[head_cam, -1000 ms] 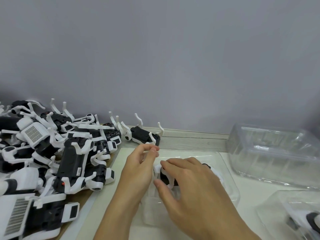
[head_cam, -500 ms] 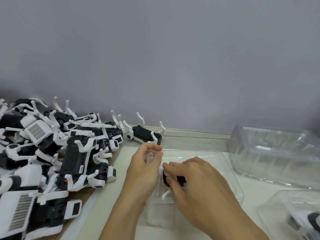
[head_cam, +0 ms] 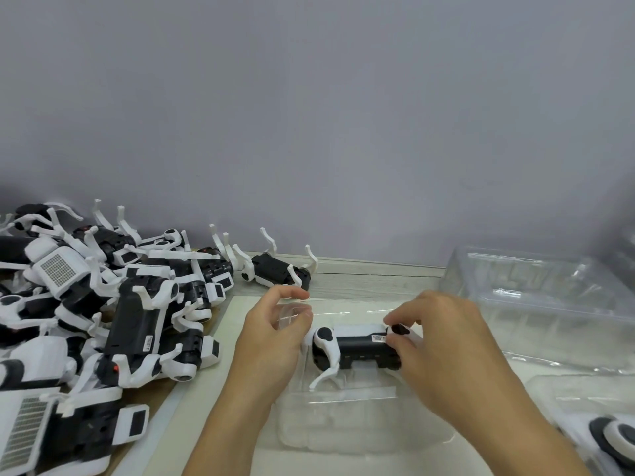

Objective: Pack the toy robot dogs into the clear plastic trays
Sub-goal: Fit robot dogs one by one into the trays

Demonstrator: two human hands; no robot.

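Over the tray, both hands: right pinches dog, left pinches rim.

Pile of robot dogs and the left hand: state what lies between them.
Head view: only bare pale board separates the pile of robot dogs from the left hand.

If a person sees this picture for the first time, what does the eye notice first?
First, the big pile of black-and-white toy robot dogs on the left, legs sticking up. Then, in the middle, the right hand grips one toy robot dog over a clear plastic tray, while the left hand is beside it. More clear trays stand at the right.
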